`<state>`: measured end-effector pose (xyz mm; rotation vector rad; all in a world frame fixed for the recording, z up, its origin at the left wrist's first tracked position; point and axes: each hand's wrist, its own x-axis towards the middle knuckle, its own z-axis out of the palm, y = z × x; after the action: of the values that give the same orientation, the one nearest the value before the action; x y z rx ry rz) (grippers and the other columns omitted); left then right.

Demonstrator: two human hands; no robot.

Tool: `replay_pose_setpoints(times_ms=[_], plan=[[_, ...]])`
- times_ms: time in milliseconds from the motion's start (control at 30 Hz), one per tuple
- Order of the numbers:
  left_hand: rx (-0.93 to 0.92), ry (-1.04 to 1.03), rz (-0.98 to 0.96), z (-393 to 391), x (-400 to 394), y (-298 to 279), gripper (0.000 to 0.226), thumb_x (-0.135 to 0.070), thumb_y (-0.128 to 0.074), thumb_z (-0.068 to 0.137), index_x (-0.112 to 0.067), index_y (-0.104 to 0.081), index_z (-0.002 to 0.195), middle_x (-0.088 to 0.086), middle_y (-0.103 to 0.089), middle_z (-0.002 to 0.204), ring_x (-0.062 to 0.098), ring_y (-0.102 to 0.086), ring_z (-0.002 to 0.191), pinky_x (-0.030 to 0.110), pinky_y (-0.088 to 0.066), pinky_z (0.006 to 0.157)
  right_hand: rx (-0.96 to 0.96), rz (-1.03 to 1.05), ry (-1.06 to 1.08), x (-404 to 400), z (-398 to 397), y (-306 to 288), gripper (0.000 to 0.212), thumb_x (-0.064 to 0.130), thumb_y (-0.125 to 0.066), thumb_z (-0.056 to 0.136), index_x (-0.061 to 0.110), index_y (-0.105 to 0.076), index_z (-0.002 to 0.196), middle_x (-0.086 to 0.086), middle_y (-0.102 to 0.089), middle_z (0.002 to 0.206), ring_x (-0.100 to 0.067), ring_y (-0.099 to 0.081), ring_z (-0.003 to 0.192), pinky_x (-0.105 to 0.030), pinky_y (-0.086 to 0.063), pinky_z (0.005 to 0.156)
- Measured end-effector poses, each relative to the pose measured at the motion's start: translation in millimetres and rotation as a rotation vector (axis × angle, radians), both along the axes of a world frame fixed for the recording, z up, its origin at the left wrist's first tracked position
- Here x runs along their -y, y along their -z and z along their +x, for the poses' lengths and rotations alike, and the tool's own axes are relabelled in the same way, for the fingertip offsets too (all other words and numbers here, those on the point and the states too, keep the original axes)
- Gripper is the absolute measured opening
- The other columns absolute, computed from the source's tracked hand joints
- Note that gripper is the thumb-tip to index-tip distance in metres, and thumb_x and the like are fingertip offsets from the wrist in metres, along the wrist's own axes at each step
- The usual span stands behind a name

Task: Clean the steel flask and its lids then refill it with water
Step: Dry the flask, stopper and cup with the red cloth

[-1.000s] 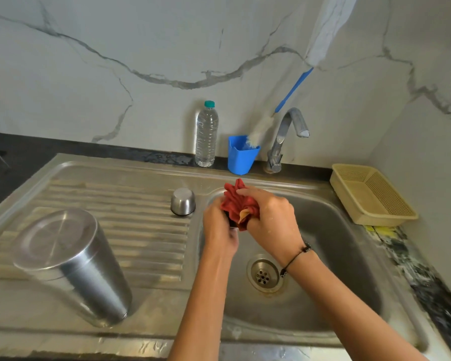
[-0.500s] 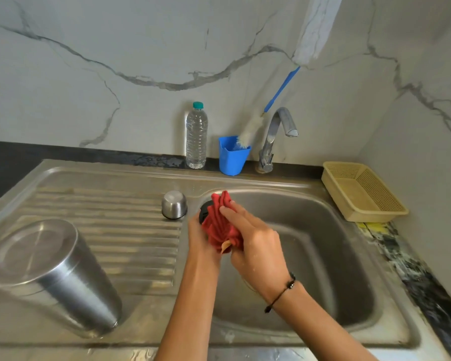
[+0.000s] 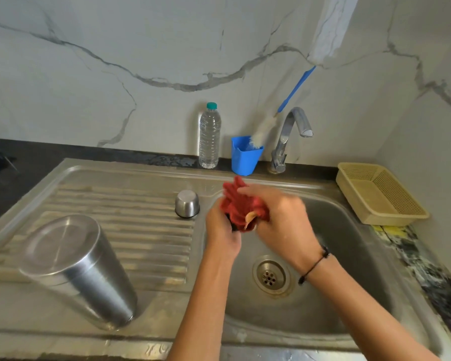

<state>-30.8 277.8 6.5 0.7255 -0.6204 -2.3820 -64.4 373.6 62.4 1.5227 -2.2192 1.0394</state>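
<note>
Both hands, left hand (image 3: 223,227) gripping a dark lid (image 3: 231,225) and right hand (image 3: 279,217) clamping the red cloth (image 3: 238,204), have shifted back over the basin, wiping continuing; flask (image 3: 81,269) inverted far left.

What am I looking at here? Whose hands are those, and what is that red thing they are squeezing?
No machine here. A person wears a camera on their head, so you look down at their own two hands. The left hand holds a small dark thing, mostly hidden, and the right hand rubs it with a red cloth over the sink. On the ridged draining board a big steel flask stands upside down, with a small steel cap nearby. Behind are a water bottle, a blue cup with a brush, the tap and a yellow basket.
</note>
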Motion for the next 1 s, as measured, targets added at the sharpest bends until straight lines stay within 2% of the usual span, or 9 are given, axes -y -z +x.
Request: replay_pose_setpoints(times_ms=[67,167,267,400,533,700,767,867,1000], plan=[[-0.007,0.020,-0.018,5,1,-1,0.038,-0.022,-0.036,0.098,-0.010,-0.063,0.073,0.003,-0.063,0.065,0.014,-0.061,0.060,0.021,-0.049,0.051,-0.173,0.079,0.006,2,14,4,0.038,0.009,-0.058,0.058,0.012,-0.072,0.093,-0.007,-0.071,0.100,-0.027,-0.070,0.080,-0.034,-0.057,0.057],[0.026,0.012,-0.119,4,-1,-1,0.045,-0.016,-0.038,0.096,-0.015,-0.063,0.058,0.000,-0.058,0.057,0.010,-0.056,0.054,0.021,-0.044,0.052,-0.188,0.148,0.042,3,11,5,0.034,0.012,-0.059,0.059,0.011,-0.071,0.091,-0.006,-0.071,0.094,-0.028,-0.068,0.067,-0.033,-0.054,0.046],[0.137,0.027,-0.268,2,-7,-4,0.059,-0.014,-0.038,0.097,-0.024,-0.059,0.042,-0.007,-0.053,0.047,0.004,-0.050,0.046,0.023,-0.036,0.054,-0.136,0.322,0.101,0,3,-3,0.029,0.014,-0.060,0.079,0.017,-0.065,0.107,-0.001,-0.068,0.100,-0.026,-0.066,0.081,-0.036,-0.055,0.064],[0.155,0.043,-0.198,-1,-15,-7,0.032,-0.020,-0.035,0.101,-0.012,-0.066,0.107,0.001,-0.071,0.090,0.016,-0.062,0.081,0.030,-0.050,0.072,0.061,0.407,0.158,1,-6,-7,0.034,0.015,-0.055,0.085,0.024,-0.059,0.118,0.002,-0.066,0.102,-0.021,-0.060,0.095,-0.035,-0.049,0.082],[-0.113,-0.005,0.027,-3,-7,-6,0.047,-0.018,-0.040,0.095,-0.011,-0.074,0.063,0.006,-0.070,0.071,0.015,-0.065,0.068,0.024,-0.051,0.062,0.276,0.114,0.205,-1,-7,-1,0.031,0.011,-0.062,0.082,0.019,-0.066,0.111,-0.003,-0.071,0.089,-0.025,-0.064,0.086,-0.035,-0.050,0.077],[-0.320,0.189,-0.027,7,4,-7,0.037,-0.032,-0.053,0.089,-0.004,-0.076,0.098,0.012,-0.069,0.112,0.021,-0.064,0.108,0.032,-0.046,0.094,0.173,-0.115,0.127,-6,12,6,0.049,-0.003,-0.057,0.068,0.013,-0.068,0.112,-0.002,-0.072,0.088,-0.010,-0.063,0.074,-0.016,-0.046,0.063],[-0.310,0.265,-0.199,9,8,-3,0.050,-0.039,-0.068,0.080,-0.006,-0.068,0.117,0.011,-0.064,0.124,0.021,-0.059,0.115,0.032,-0.046,0.096,0.220,-0.102,0.146,-6,4,1,0.052,-0.006,-0.059,0.069,0.018,-0.067,0.115,-0.001,-0.072,0.088,-0.013,-0.064,0.076,-0.022,-0.050,0.064],[-0.293,0.330,-0.457,9,12,2,0.084,-0.049,-0.080,0.067,-0.002,-0.050,0.131,0.011,-0.064,0.119,0.020,-0.061,0.109,0.030,-0.051,0.088,0.265,-0.072,0.145,-9,-8,-7,0.049,-0.005,-0.063,0.073,0.022,-0.067,0.114,0.001,-0.073,0.087,-0.019,-0.066,0.079,-0.034,-0.053,0.072],[-0.221,0.270,-0.509,9,12,-2,0.098,-0.050,-0.087,0.056,0.005,-0.046,0.126,0.009,-0.068,0.105,0.019,-0.062,0.101,0.027,-0.051,0.083,0.339,-0.061,0.146,-10,-14,-5,0.041,-0.001,-0.063,0.076,0.024,-0.069,0.108,0.005,-0.073,0.081,-0.016,-0.067,0.080,-0.035,-0.053,0.076]])
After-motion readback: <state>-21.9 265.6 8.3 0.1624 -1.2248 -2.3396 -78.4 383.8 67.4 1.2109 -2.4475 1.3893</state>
